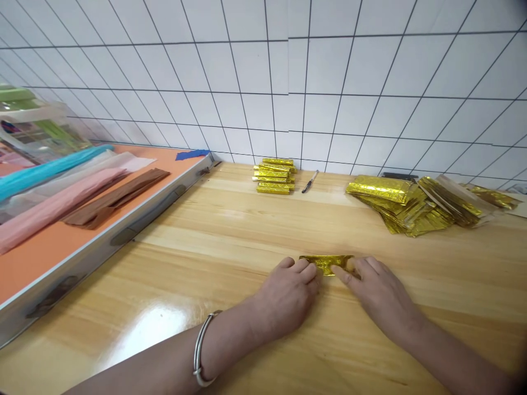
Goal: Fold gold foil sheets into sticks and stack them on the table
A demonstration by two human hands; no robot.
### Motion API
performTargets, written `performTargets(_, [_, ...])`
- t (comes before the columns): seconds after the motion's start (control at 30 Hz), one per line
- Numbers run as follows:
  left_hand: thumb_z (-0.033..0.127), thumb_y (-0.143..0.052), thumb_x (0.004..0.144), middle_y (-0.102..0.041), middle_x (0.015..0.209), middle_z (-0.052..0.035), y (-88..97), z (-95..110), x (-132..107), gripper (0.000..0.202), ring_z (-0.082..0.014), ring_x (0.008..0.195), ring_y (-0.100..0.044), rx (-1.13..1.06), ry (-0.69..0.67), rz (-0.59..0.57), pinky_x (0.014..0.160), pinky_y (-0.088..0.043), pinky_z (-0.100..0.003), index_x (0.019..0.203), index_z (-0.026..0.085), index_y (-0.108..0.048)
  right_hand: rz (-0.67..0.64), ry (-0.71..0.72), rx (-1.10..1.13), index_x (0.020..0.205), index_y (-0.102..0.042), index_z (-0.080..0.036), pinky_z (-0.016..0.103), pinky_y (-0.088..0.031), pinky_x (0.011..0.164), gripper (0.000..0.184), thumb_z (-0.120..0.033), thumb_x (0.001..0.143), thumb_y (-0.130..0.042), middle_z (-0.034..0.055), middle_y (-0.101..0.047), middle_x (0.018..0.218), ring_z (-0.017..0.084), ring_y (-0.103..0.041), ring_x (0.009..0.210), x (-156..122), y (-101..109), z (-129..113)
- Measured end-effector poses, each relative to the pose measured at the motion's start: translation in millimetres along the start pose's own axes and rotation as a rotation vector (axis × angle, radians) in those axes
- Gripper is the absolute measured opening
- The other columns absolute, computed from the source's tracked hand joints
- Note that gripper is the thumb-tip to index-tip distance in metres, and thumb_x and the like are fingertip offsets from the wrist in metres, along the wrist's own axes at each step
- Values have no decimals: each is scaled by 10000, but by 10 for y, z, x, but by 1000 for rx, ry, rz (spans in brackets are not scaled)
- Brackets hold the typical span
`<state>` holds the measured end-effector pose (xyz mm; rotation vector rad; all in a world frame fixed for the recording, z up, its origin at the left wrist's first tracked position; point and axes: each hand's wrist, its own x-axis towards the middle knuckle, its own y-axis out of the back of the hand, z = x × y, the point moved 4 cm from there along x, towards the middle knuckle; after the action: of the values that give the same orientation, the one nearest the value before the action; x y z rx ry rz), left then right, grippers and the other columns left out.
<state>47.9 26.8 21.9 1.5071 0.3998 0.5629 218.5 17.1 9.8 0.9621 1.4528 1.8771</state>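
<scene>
— Looking at the big things first, what do you see?

— A wide wooden desk [230, 241] with a white tiled wall behind it. On the far left lies an orange board [37, 258] with long folded papers, pink, brown and blue.

— And the shiny stuff?

— A loose heap of gold foil sheets [415, 206] sits far off on the right side. A neat gold stack [275, 176] stands at the back in the middle, with a black pen [310, 181] just beside it.

— Where are the hands?

— Both lie low on the desk, near the front. The left hand [286, 299] has a silver bangle [201, 351] on its wrist. The right hand [381, 299] comes in from the other side.

— What is between them?

— A small gold foil piece [327, 262]. It lies flat, just past the fingertips, away from the person. Its long side runs left to right, so one end goes to each hand.

— Are the fingers holding it?

— The fingers are bent and close together, not spread. The left ones press on the left end, the right ones on the right end. I think they pinch or press it down, but I cannot tell if any finger goes under it.

— Which hand is nearer?

— Both are about the same, each touching its own end.
</scene>
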Motion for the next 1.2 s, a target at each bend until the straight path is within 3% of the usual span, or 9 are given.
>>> performTargets(0.13, [249, -398, 924, -568, 1020, -73, -15, 21, 2, 226, -209, 962, -489, -12, 2, 17, 795, -391, -355, 1045, 173, -573, -65, 100, -11, 1240, -510, -259, 353, -397, 726, 433, -129, 828, -548, 59, -596, 977, 230, -501, 886, 52, 36, -77])
performTargets(0.3, [272, -403, 922, -572, 1092, -96, -61, 44, -64, 259, -226, 996, -503, 18, -13, 14, 827, -404, -361, 1091, 163, -566, -51, 149, -42, 1269, -489, -235, 368, -409, 721, 463, -105, 827, -532, 63, -621, 1036, 238, -514, 929, 1, 48, -29])
performTargets(0.43, [349, -404, 917, -528, 1250, -99, -55, 41, -193, 377, -237, 1095, -489, -33, 33, 0, 893, -393, -370, 1221, 147, -499, -6, 189, -50, 1288, -478, -196, 395, -426, 762, 472, -71, 834, -496, 71, -605, 1187, 256, -512, 1009, -151, 43, 118])
performTargets(0.63, [388, -390, 925, -439, 1387, -49, -3, 7, -309, 484, -201, 1251, -402, -130, 27, 40, 1005, -309, -361, 1368, 199, -341, 108, 343, 10, 1262, -510, -169, 384, -449, 814, 401, -71, 880, -435, 72, -604, 1221, 213, -535, 1021, -304, 53, 208])
performTargets(0.77, [381, -414, 922, -491, 1346, -13, 13, -48, -303, 438, -186, 1215, -444, -142, 2, 54, 1046, -243, -390, 1342, 265, -373, 149, 321, 62, 1165, -587, -181, 387, -468, 827, 350, -63, 867, -447, 61, -639, 1160, 203, -556, 968, -284, 61, 200])
performTargets(0.87, [360, -414, 926, -514, 1322, -29, 8, -73, -277, 400, -183, 1198, -461, -111, -22, 75, 1052, -223, -394, 1311, 254, -413, 167, 249, 172, 1073, -628, -173, 388, -462, 888, 289, -73, 863, -456, 64, -660, 1097, 197, -561, 991, -264, 80, 191])
performTargets(1.0, [322, -414, 925, -586, 1203, -77, -6, -117, -177, 287, -197, 1132, -500, -49, -13, 132, 969, -305, -375, 1149, 197, -542, 160, 184, 356, 1044, -635, -205, 391, -437, 954, 289, -76, 848, -467, 59, -664, 1080, 180, -567, 1032, -269, 116, 123])
performTargets(1.2, [313, -432, 907, -633, 946, -67, -25, -198, 50, 206, -195, 931, -559, -63, 66, 123, 822, -389, -330, 917, 172, -582, 76, 295, 648, 1061, -615, -217, 337, -466, 887, 323, -58, 808, -493, 53, -676, 1031, 154, -597, 958, -236, 245, -148])
